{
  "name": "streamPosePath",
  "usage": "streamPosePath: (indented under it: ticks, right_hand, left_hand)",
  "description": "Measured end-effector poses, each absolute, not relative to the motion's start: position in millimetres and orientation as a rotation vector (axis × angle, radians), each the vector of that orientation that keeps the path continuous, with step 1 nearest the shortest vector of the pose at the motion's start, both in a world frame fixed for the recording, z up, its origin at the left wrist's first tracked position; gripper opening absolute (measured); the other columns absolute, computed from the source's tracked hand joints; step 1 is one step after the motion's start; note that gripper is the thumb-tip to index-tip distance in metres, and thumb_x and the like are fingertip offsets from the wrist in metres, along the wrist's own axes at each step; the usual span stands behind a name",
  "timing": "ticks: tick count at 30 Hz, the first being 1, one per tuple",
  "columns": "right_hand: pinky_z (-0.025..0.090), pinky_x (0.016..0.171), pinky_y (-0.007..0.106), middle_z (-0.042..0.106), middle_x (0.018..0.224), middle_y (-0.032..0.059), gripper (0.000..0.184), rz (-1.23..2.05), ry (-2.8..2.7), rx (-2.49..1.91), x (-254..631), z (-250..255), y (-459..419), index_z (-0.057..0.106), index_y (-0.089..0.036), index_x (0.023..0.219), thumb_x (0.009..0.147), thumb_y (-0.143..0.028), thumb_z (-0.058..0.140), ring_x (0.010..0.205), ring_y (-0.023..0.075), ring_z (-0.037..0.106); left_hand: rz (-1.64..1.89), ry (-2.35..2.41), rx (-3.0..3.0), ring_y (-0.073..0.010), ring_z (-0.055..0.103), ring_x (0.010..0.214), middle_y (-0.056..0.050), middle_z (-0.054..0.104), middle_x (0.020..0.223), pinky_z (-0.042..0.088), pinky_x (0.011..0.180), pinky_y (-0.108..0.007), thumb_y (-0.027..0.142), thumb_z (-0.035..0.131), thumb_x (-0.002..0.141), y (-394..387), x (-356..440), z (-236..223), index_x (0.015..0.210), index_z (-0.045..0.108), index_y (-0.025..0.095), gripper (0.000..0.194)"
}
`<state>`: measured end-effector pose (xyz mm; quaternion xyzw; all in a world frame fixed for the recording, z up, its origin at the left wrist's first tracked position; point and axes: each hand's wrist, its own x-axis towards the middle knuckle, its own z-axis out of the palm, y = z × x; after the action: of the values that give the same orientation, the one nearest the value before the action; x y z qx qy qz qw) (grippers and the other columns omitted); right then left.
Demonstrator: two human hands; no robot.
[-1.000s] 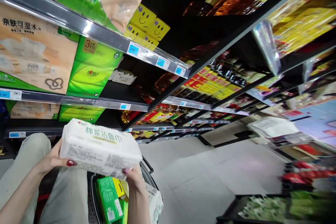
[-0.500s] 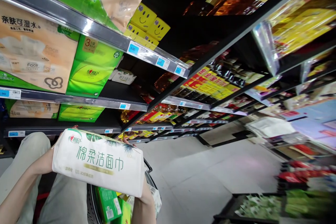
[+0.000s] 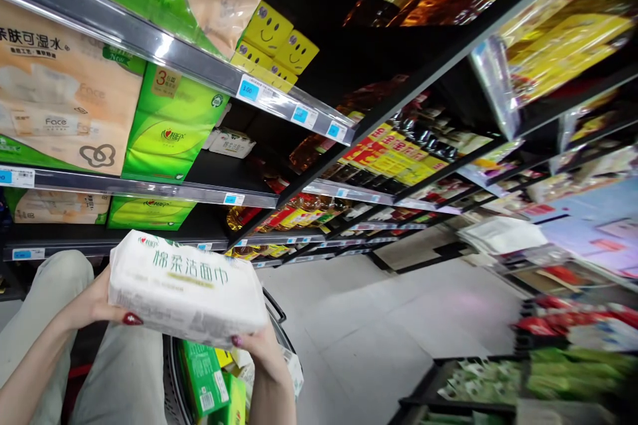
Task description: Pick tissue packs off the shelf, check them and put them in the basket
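A white soft pack of face tissues (image 3: 187, 285) with green lettering is held up in front of my knees, tilted so its top and one side show. My left hand (image 3: 100, 302) grips its left end, thumb along the lower side. At the right end my right hand (image 3: 259, 345) holds the lower corner, thumb on the side; the other fingers are hidden behind the pack. Below it stands a dark basket (image 3: 174, 385) with a green box (image 3: 205, 378) and other packages inside.
Shelves rise ahead, with a green tissue pack (image 3: 169, 126), a large beige pack (image 3: 64, 93) and a small white pack (image 3: 232, 143). Yellow smiley packs (image 3: 274, 40) sit on the upper shelf. Bottles (image 3: 304, 209) line shelves farther right. Grey floor (image 3: 349, 325) runs beside the basket.
The tissue pack has tipped so its lower side now faces me more. Both my thumbs have come into view on that side. The view has shifted slightly.
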<state>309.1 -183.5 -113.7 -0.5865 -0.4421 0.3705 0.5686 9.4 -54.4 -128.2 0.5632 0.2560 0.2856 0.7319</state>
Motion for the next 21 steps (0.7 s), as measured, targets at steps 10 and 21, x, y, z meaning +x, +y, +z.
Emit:
streamPosePath:
  ticks: [10, 21]
  right_hand:
    - [0.041, 0.121, 0.048, 0.063, 0.147, 0.0066, 0.075, 1.141, -0.828, -1.441, 298.0, -127.1, -159.7, 0.067, -0.029, 0.133, 0.078, -0.079, 0.068, 0.142, 0.0340, 0.052]
    - [0.043, 0.116, 0.051, 0.051, 0.156, 0.0128, 0.096, 0.930, -0.816, -1.263, 298.2, -128.5, -165.0, 0.053, -0.028, 0.141, 0.072, -0.095, 0.053, 0.148, 0.0342, 0.043]
  left_hand:
    - [0.776, 0.739, 0.820, -0.0409, 0.054, 0.140, -0.015, 0.067, 0.143, 0.039, 0.121, -0.047, 0.065, 0.084, 0.069, -56.2, 32.5, -147.2, 0.144, 0.060, 0.014, 0.094]
    - [0.471, 0.650, 0.240, -0.0375, 0.076, 0.076, -0.012, 0.082, 0.090, 0.060, 0.055, -0.046, 0.052, 0.064, 0.085, -48.8, 45.7, -175.8, 0.117, 0.066, 0.014, 0.050]
